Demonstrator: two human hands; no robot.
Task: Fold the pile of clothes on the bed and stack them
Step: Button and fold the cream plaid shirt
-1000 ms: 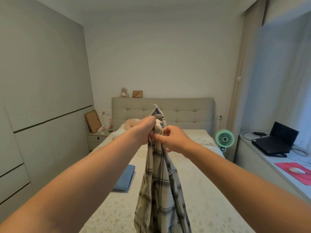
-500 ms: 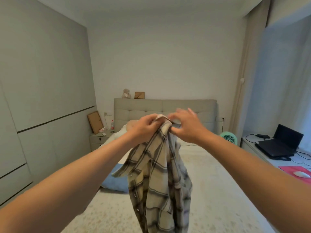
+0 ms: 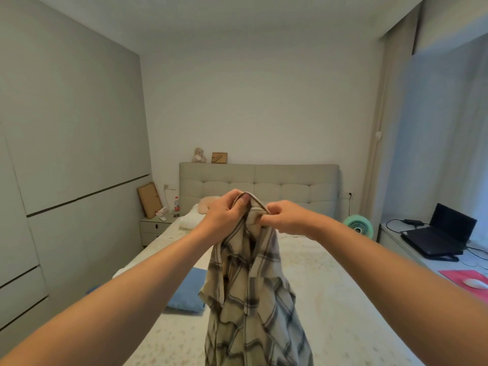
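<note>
— Two hands, both pinching? Left hand and right hand side by side at centre frame?

— Yes: each clamped on the collar edge of the plaid shirt, nearly touching, neither one nearer.

— And the shirt's long axis?

— Straight down from the grip to the bottom edge of the frame, hanging bunched above the bed. Probably needs spreading sideways along the collar next.

— Anything folded already?

— Blue folded cloth, lower left of centre, lying flat.
</note>
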